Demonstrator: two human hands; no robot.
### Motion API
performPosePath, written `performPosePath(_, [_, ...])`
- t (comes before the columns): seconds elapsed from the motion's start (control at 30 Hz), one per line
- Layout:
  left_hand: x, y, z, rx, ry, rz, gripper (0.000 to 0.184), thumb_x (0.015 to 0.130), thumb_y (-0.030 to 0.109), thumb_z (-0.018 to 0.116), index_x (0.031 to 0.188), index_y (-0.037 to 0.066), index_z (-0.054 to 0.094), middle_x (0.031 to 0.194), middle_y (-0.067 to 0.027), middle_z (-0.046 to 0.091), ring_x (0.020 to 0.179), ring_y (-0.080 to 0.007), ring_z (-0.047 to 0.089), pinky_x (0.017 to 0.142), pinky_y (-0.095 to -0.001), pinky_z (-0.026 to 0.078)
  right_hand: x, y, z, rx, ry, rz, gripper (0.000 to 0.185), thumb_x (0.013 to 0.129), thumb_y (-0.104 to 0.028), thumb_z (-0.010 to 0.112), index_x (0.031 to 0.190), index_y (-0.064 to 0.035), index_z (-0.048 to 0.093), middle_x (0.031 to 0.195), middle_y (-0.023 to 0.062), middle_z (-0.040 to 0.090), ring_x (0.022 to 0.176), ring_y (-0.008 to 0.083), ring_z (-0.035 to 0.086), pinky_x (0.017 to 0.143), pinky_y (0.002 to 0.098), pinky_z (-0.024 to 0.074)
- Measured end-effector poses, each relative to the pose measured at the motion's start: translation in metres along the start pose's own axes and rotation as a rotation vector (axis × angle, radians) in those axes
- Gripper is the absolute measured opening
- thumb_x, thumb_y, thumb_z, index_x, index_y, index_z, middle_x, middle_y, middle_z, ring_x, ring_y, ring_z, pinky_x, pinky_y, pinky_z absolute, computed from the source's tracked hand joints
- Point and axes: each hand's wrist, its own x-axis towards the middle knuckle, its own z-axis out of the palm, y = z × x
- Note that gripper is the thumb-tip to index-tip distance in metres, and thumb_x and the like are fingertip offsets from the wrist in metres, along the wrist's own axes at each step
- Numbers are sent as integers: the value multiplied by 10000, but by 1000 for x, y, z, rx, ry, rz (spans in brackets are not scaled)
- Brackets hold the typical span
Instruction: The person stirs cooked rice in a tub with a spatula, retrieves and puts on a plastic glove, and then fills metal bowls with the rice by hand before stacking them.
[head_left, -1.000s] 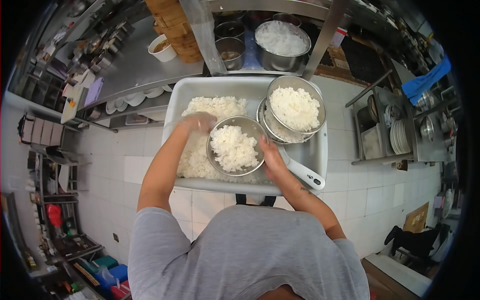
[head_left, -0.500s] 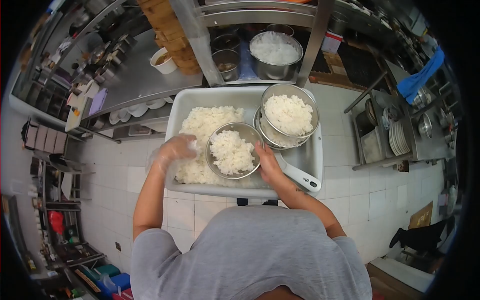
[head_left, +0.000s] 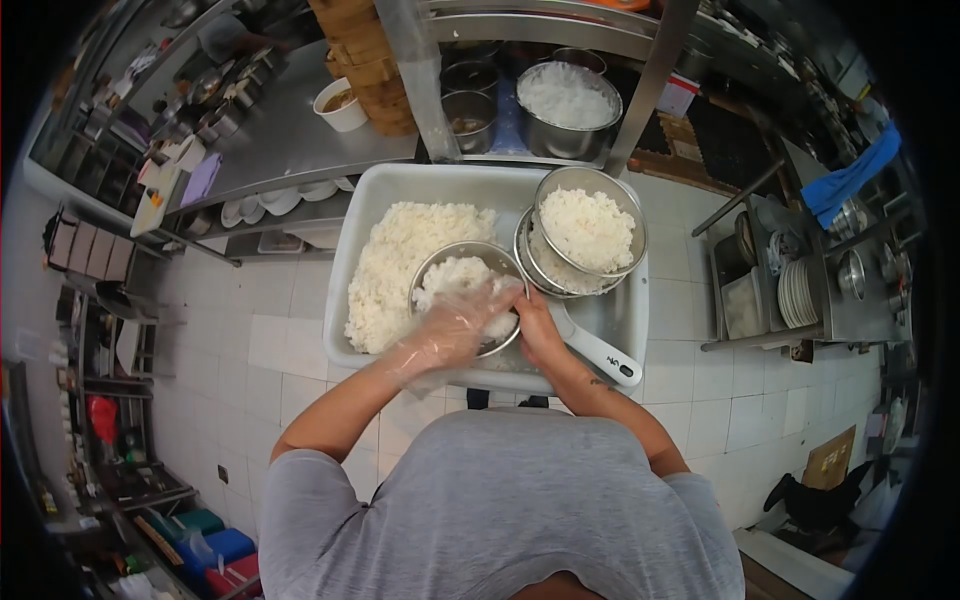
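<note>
Pale tiles [head_left: 310, 390] surround the tub [head_left: 405, 186]. Over the tub's near middle, the right hand [head_left: 540, 328] clasps the bowl [head_left: 506, 265]; the gloved left hand [head_left: 470, 318] covers its rice [head_left: 452, 278], finger spread unclear. Probably light and stiff, the bowl suits a rim hold; rice seems soft, sticky.

From my station I found open air above the rice heap [head_left: 395, 265] along the left of the tub [head_left: 350, 240], passable from overhead. The left grip [head_left: 465, 325] blocked much of the bowl [head_left: 503, 268], and the right grip [head_left: 540, 325] closed off its right rim. Stacked metal vessels [head_left: 625, 190] took up the right rear. A white handle [head_left: 598, 352] slanted over the right front, a bare patch of tub floor beside it. A steel post [head_left: 652, 85] stood behind.
</note>
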Motion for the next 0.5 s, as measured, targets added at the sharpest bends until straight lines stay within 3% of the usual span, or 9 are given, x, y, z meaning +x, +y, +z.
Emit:
performPosePath(0.03, [-1, -4, -8, 19, -61, -46, 788, 770, 31, 582, 1466, 192, 249, 1460, -240, 300, 1293, -383, 394, 1060, -468, 327, -2, -5, 5, 22, 18, 37, 460, 986, -326, 457, 1334, -31, 399, 1207, 94, 546, 1087, 183, 540, 905, 337, 468])
performPosePath(0.07, [3, -19, 6, 66, 199, 15, 733, 725, -14, 591, 1396, 218, 407, 1413, -226, 378, 1234, -371, 455, 1025, -453, 380, -5, -10, 10, 46, 36, 76, 447, 986, -331, 459, 1317, -34, 418, 1188, 86, 560, 1073, 177, 549, 889, 337, 481])
performPosePath(0.17, [23, -52, 14, -6, 291, -15, 611, 729, -10, 626, 1307, 158, 521, 1383, -184, 434, 1200, -333, 496, 1005, -380, 413, -12, -20, 16, 13, 56, 138, 477, 982, -368, 455, 1320, -34, 412, 1178, 88, 571, 1040, 184, 579, 833, 337, 515])
performPosePath(0.27, [45, -88, -21, -279, 87, 222, 520, 755, 84, 663, 1263, 139, 563, 1395, -148, 434, 1201, -321, 496, 1024, -383, 397, -5, -12, 7, -26, 78, 117, 501, 975, -391, 459, 1324, -34, 414, 1180, 89, 576, 1011, 189, 602, 783, 338, 540])
performPosePath(0.33, [67, -111, -42, -501, 35, -48, 508, 776, 184, 677, 1268, 136, 559, 1406, -114, 431, 1249, -307, 450, 1040, -389, 377, -5, -16, 7, -49, 114, 151, 503, 976, -389, 461, 1327, -32, 420, 1193, 92, 571, 1033, 186, 588, 817, 336, 521])
performPosePath(0.43, [128, -173, -29, -194, -60, -117, 533, 771, 258, 688, 1280, 175, 554, 1418, -104, 423, 1279, -309, 417, 1046, -384, 367, -6, -18, 8, -86, 140, 147, 524, 981, -395, 444, 1345, -20, 402, 1226, 125, 543, 1085, 205, 551, 885, 334, 472])
performPosePath(0.5, [146, -183, 13, -103, 54, 9, 474, 796, 256, 653, 1261, 217, 569, 1362, -98, 464, 1268, -323, 417, 1022, -415, 383, -4, -15, 6, -106, 137, 124, 538, 984, -397, 435, 1348, -3, 400, 1249, 144, 525, 1120, 219, 522, 940, 330, 421])
